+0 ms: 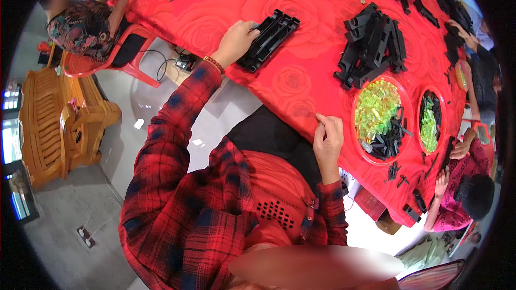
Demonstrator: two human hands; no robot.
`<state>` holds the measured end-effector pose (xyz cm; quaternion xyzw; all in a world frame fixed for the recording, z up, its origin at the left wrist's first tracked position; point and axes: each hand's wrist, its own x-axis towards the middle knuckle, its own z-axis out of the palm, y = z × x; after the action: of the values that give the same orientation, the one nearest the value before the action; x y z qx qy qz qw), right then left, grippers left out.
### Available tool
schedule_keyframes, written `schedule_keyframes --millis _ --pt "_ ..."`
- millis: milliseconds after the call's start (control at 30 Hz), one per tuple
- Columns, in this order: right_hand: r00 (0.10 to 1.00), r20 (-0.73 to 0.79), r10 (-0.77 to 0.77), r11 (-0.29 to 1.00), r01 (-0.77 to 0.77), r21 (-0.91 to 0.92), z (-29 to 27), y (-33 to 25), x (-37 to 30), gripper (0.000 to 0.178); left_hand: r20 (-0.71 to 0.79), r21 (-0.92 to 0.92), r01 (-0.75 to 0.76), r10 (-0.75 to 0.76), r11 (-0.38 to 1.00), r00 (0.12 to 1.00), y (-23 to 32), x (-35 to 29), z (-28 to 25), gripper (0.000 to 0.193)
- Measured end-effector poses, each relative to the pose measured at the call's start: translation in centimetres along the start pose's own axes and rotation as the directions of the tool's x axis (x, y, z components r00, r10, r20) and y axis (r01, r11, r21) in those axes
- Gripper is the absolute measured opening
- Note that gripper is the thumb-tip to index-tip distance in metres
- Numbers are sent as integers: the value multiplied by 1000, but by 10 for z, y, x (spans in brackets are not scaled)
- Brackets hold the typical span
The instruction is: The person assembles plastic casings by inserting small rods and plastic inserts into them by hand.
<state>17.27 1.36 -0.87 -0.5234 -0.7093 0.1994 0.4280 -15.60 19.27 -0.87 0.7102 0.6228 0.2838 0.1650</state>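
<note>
Long black plastic housings (270, 41) lie side by side at the table's near left edge, with open channels along their length. My left hand (237, 42) is at their left side, with its fingers closed against the edge of the nearest housing. My right hand (328, 138) rests at the table edge, left of a round basin (356, 129). Its fingers are curled together, and whatever may be between them is hidden. Yellow-green translucent pieces (379, 104) and small black pieces (388, 142) fill the basin.
A pile of black housings (371, 45) stands behind the basin on the red tablecloth (290, 83). A second basin (443, 113) is to its right. Co-workers sit around the table, one in a pink top (465, 196). A wooden bench (64, 123) is at left.
</note>
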Motion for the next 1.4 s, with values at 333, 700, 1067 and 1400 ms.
schedule_keyframes --millis 333,700,1067,1400 --pt "998 16 56 997 -57 56 -1 2 -7 28 -42 -56 91 -93 994 995 -4 -4 -11 30" --pt "1000 0 -21 999 21 37 -4 2 -2 24 101 -209 -390 416 897 904 197 80 75 50" --pt "1000 7 6 1000 -7 14 -4 5 -9 22 98 52 -275 269 960 958 264 83 118 69" --pt "1000 -3 -23 994 23 103 -7 5 -14 25 495 -859 436 217 268 841 213 -57 48 55"
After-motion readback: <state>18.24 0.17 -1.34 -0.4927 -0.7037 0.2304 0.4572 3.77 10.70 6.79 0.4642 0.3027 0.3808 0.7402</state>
